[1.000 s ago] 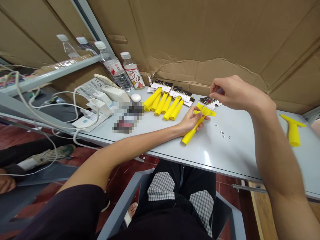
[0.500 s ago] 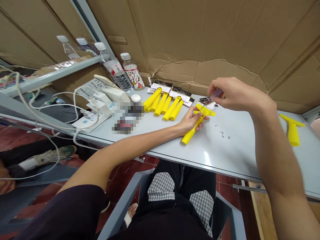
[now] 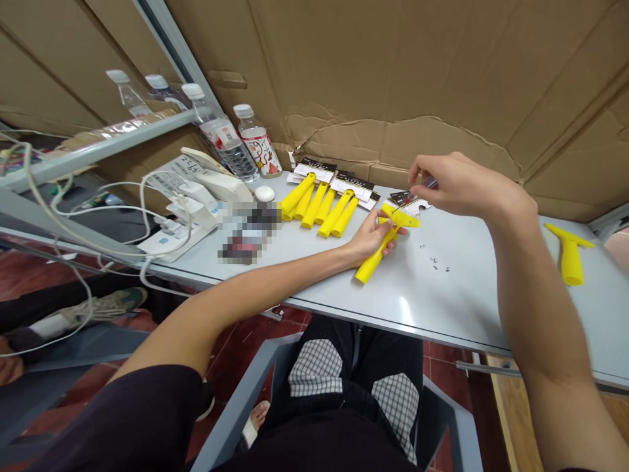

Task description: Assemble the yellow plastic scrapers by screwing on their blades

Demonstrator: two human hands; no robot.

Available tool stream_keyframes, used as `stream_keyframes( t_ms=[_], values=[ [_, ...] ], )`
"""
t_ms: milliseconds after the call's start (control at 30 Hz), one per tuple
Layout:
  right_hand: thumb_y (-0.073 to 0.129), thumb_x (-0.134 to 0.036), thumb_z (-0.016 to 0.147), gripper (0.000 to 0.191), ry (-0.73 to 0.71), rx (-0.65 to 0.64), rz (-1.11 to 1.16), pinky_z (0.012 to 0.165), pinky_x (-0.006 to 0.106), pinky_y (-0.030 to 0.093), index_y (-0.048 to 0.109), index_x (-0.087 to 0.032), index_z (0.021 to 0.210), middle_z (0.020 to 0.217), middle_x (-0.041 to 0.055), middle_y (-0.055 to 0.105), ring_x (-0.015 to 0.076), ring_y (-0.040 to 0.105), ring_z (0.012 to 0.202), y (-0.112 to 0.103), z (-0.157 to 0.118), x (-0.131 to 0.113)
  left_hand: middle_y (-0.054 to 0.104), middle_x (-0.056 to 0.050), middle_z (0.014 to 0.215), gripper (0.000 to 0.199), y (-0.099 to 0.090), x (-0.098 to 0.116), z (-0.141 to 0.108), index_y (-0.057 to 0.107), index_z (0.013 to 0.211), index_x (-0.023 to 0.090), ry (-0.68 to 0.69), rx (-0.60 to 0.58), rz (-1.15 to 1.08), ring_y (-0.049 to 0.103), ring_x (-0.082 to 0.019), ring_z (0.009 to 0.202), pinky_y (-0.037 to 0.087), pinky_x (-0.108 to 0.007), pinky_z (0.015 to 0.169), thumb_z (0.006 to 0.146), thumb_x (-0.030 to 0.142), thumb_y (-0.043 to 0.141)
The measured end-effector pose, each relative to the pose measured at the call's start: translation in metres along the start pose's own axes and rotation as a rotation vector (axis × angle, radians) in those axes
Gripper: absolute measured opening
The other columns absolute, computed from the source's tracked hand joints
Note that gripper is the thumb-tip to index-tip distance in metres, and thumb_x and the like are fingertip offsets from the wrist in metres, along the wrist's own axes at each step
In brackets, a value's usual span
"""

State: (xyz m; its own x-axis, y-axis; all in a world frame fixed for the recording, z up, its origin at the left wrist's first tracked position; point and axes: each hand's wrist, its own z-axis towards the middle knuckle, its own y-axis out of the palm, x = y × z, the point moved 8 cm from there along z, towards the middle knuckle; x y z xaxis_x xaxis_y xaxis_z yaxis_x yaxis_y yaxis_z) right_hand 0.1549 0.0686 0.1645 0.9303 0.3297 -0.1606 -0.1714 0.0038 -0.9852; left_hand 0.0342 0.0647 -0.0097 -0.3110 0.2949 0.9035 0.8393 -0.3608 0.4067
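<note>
My left hand point(image 3: 371, 239) is wrapped round a yellow T-shaped scraper point(image 3: 372, 263), its wide head pointing away from me above the table. In my right hand point(image 3: 437, 180) is a screwdriver point(image 3: 407, 197) with a see-through reddish handle, and its tip meets the scraper's head. Several small screws point(image 3: 434, 261) lie loose on the table to the right of the scraper. Behind my left hand, several yellow handles point(image 3: 313, 206) lie in a row on black and white cards point(image 3: 351, 186). A second T-shaped yellow scraper point(image 3: 571, 259) rests at the far right.
The pale table point(image 3: 462, 305) backs onto a cardboard wall point(image 3: 393, 72). Bottles point(image 3: 260, 145), a power strip point(image 3: 167, 244) with white cables and a white round object point(image 3: 265, 193) stand left. A blurred-out item point(image 3: 249, 236) lies nearby. Another person's foot point(image 3: 105, 307) shows at lower left.
The view has shifted slightly. Both hands keep nearly the same place on the scraper and screwdriver, and the fingers of my right hand have turned a little on the handle.
</note>
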Motion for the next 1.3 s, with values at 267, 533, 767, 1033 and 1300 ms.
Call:
stream_keyframes(
  t_ms=[267, 533, 767, 1033, 1300],
  values=[
    [0.066, -0.041, 0.1, 0.017, -0.164, 0.002, 0.005, 0.079, 0.04, 0.05, 0.071, -0.027, 0.109, 0.112, 0.0098, 0.078, 0.0296, 0.071, 0.099, 0.004, 0.003, -0.014, 0.079, -0.004, 0.097, 0.019, 0.001, -0.001, 0.0, 0.037, 0.112, 0.029, 0.012, -0.017, -0.021, 0.054, -0.008, 0.051, 0.036, -0.021, 0.049, 0.114, 0.023, 0.055],
    [0.049, -0.049, 0.109, 0.031, 0.063, -0.009, -0.039, 0.067, 0.042, 0.046, 0.072, -0.029, 0.102, 0.092, 0.0107, 0.075, 0.0278, 0.065, 0.075, 0.002, -0.001, 0.0, 0.079, -0.004, 0.096, 0.018, 0.0, 0.0, 0.001, 0.037, 0.112, 0.028, 0.001, -0.006, -0.006, 0.055, -0.008, 0.05, 0.036, -0.02, 0.048, 0.113, 0.022, 0.054],
    [0.069, -0.037, 0.097, 0.019, -0.098, -0.014, 0.008, 0.076, 0.04, 0.051, 0.074, -0.03, 0.114, 0.11, 0.0072, 0.081, 0.028, 0.072, 0.093, 0.004, 0.004, -0.004, 0.079, -0.004, 0.095, 0.023, -0.001, -0.001, 0.002, 0.037, 0.112, 0.028, 0.01, -0.017, -0.028, 0.054, -0.008, 0.051, 0.036, -0.02, 0.049, 0.111, 0.024, 0.059],
    [0.064, -0.045, 0.102, 0.02, -0.008, 0.005, -0.048, 0.068, 0.039, 0.046, 0.073, -0.027, 0.097, 0.101, 0.0103, 0.078, 0.0276, 0.07, 0.086, 0.005, 0.004, 0.0, 0.079, -0.004, 0.095, 0.018, -0.001, 0.0, 0.002, 0.036, 0.11, 0.028, 0.008, -0.005, -0.008, 0.054, -0.008, 0.05, 0.035, -0.02, 0.048, 0.113, 0.021, 0.052],
    [0.069, -0.048, 0.098, 0.025, 0.026, -0.028, -0.067, 0.067, 0.039, 0.044, 0.069, -0.028, 0.114, 0.106, 0.0103, 0.077, 0.0276, 0.068, 0.083, 0.005, -0.001, 0.002, 0.078, -0.003, 0.093, 0.017, 0.0, 0.001, 0.001, 0.036, 0.112, 0.028, -0.006, 0.009, -0.008, 0.054, -0.008, 0.05, 0.036, -0.02, 0.049, 0.114, 0.021, 0.051]
  ],
)
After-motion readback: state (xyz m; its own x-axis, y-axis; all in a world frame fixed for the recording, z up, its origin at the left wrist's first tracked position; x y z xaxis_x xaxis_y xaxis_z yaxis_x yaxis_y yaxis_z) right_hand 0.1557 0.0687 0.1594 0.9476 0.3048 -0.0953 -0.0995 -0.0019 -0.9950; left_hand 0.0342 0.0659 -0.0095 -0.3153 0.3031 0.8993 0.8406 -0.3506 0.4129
